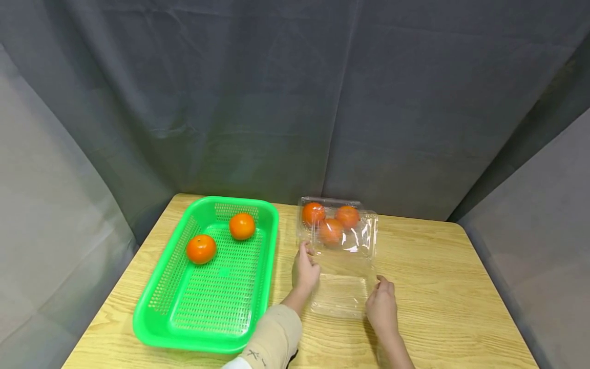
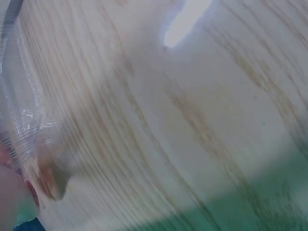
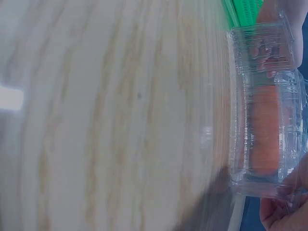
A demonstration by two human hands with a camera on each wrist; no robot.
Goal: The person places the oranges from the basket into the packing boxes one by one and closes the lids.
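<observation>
"On the table [image 1: 442, 287], what lies between the left hand [image 1: 306, 271] and the right hand [image 1: 382, 307]?"

"A clear box [image 1: 343, 266]. Its long axis runs from the table's near side toward the far side, far end slightly left. Three orange fruits [image 1: 331, 231] show at that end. The see-through layers overlap, so I can't tell lid from tray."

"And the grip?"

"The right hand pinches the box's right side, toward the near end. The left hand is at the left side; whether it pinches or merely touches, I can't tell."

"Edges? Room?"

"Just past the far end comes the table's back edge, then a grey curtain [image 1: 258, 102]. Rightward, a wide stretch of wood. Leftward, a narrow strip, then a green basket [image 1: 216, 300], also lengthwise, holding two more fruits [image 1: 201, 249]."
</observation>
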